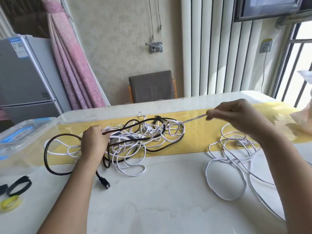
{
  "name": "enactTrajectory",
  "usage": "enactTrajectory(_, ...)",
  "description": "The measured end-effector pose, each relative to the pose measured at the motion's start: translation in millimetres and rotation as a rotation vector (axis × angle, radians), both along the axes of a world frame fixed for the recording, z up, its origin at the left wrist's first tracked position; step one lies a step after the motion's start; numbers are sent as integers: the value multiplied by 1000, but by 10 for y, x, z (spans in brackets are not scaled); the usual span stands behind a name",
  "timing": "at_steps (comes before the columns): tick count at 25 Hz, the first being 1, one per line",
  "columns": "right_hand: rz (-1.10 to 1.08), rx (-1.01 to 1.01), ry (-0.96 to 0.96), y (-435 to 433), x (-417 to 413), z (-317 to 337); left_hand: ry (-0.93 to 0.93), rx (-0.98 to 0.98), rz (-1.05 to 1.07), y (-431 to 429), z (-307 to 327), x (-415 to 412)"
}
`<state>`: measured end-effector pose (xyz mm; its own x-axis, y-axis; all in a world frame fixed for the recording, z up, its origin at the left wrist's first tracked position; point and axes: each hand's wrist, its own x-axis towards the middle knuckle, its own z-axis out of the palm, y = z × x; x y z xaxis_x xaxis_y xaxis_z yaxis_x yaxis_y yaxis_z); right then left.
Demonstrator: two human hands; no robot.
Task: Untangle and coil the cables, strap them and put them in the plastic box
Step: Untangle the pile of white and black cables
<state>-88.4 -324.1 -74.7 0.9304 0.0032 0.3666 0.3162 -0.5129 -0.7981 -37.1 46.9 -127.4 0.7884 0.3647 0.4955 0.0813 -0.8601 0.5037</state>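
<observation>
1. The tangle point(143, 137) of white and black cables lies mid-worktop, half on the yellow runner point(199, 139) and half on the pale worktop point(160, 200).
2. The left hand point(94, 142) sits at the tangle's 9 o'clock edge, fingers curled round a bunch of its strands and holding them down.
3. The right hand point(236, 114), raised at 2 o'clock from the tangle, pinches a white cable point(194, 119) between thumb and fingertips; that cable runs taut from the heap up to the hand.
4. A black cable point(49, 156) loops out wide toward 8 o'clock (its plug point(104, 183) rests beside the left forearm).
5. A separate loose white cable point(224, 174) sprawls in open loops at 4 o'clock, under the right forearm, well apart from the heap.
6. The plastic box point(20, 135), clear with blue clips and its lid on, stands at the worktop's 9 o'clock edge.
7. Black straps point(19, 185) and a yellow strap point(10, 203) lie at 8 o'clock, near the worktop's corner.
</observation>
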Motion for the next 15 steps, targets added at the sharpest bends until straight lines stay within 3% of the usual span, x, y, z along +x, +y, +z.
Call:
enactTrajectory(3,-339,200,-215,-147,66,-41,21,7,30,-3,-28,7)
enactTrajectory(5,-413,210,-239,-149,108,-65,56,41,-43,-113,-6,-14)
enactTrajectory(10,-296,132,-273,-21,115,-89,259,65,-639,-624,164,-274)
enactTrajectory(13,-59,354,-278,63,23,-21,243,-33,-849,-1165,242,-346)
enactTrajectory(15,64,499,-274,77,-16,3,386,-74,-926,-1400,216,-288)
